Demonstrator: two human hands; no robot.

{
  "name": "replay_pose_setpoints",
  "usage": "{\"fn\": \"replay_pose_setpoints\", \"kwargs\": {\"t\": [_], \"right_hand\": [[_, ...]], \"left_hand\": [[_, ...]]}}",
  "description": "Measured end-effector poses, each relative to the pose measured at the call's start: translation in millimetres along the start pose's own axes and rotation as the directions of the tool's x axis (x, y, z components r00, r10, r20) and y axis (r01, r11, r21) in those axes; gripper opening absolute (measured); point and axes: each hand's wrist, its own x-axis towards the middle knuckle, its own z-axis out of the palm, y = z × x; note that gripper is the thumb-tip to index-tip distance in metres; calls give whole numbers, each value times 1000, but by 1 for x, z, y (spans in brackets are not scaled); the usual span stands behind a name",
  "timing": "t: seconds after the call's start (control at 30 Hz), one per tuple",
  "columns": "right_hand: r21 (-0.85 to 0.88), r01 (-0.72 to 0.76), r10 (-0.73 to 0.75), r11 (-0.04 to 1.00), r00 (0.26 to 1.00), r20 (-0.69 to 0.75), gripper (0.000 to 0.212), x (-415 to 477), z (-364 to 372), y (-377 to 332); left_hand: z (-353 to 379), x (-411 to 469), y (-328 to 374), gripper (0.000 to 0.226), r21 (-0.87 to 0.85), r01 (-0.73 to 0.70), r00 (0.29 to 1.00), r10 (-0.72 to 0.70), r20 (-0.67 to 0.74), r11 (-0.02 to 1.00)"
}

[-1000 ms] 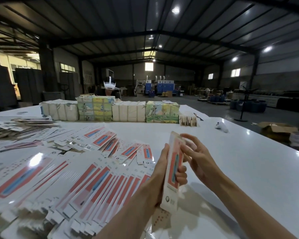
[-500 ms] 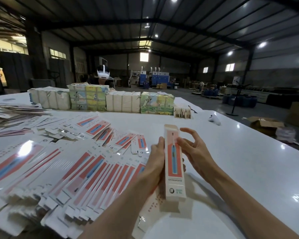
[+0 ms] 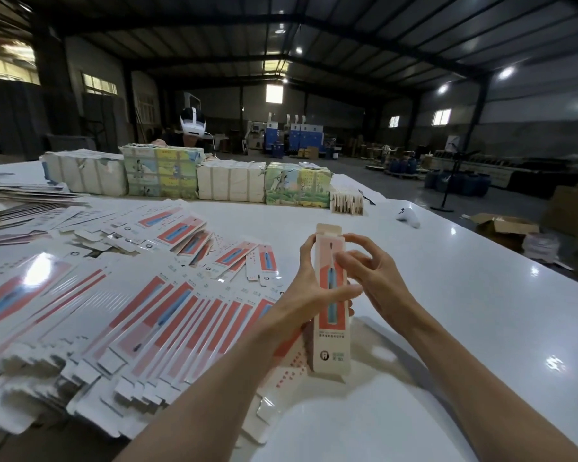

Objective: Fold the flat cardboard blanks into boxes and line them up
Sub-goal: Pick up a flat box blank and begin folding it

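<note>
The box (image 3: 331, 331) stands upright in the air above the white table (image 3: 447, 328), near its front middle, and its top flap (image 3: 328, 228) is open. Its lower end hangs just above one loose blank. On the right side of the hands the glossy table top shows as far as its right edge, and a small white object (image 3: 409, 217) lies far out there. On the left, the flat blanks (image 3: 167, 315) spread like a fan up to the front edge; they are too many and too overlapped to count.

The left hand (image 3: 302, 291) grips the box, thumb across the front and fingers behind. The right hand (image 3: 374, 278) is half open with loosely bent fingers; the fingertips reach the box's right edge, and it holds nothing.

At the far edge I count four wrapped bundles (image 3: 231, 183), two white and two coloured, and beside them one short row of folded boxes (image 3: 346, 203).
</note>
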Motion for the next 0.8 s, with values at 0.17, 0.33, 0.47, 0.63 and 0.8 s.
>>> {"fn": "replay_pose_setpoints", "kwargs": {"t": [0.17, 0.33, 0.47, 0.63, 0.8], "right_hand": [[-68, 16, -14, 998, 999, 34, 37, -1, 1, 3], [-70, -5, 6, 998, 1000, 13, 31, 3, 0, 8], [-61, -14, 17, 998, 998, 56, 35, 6, 0, 13], [-67, 2, 1, 998, 999, 42, 32, 5, 6, 17], [-24, -69, 66, 997, 992, -106, 35, 11, 5, 11]], "left_hand": [[0, -1, -1, 104, 28, 57, 997, -56, -44, 998], [2, 3, 8, 95, 11, 110, 994, -109, -27, 994], [-8, -5, 9, 100, -26, 127, 992, -127, 19, 992], [-16, -8, 8, 93, -59, 153, 988, -152, 33, 986], [-11, -10, 8, 92, -35, 136, 988, -133, 72, 990]]}}
